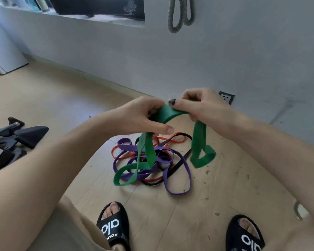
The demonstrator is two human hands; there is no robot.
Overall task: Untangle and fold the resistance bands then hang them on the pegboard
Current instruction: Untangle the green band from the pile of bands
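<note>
Both my hands hold a wide green band (199, 142) above the floor. My left hand (143, 116) grips one part of it, and my right hand (201, 104) pinches the arch of band between the two hands. The green band's loops hang down into a tangle on the wooden floor. In that tangle lie a purple band (187, 171), a red band (121, 156) and a black band (178, 165), all crossing one another. A grey band (179, 13) hangs on the wall at the top.
Dark exercise equipment (16, 138) lies on the floor at the left. A wall socket (227, 97) sits low on the white wall behind my hands. My feet in black slides (112, 225) stand near the tangle. A white cabinet (5, 57) stands far left.
</note>
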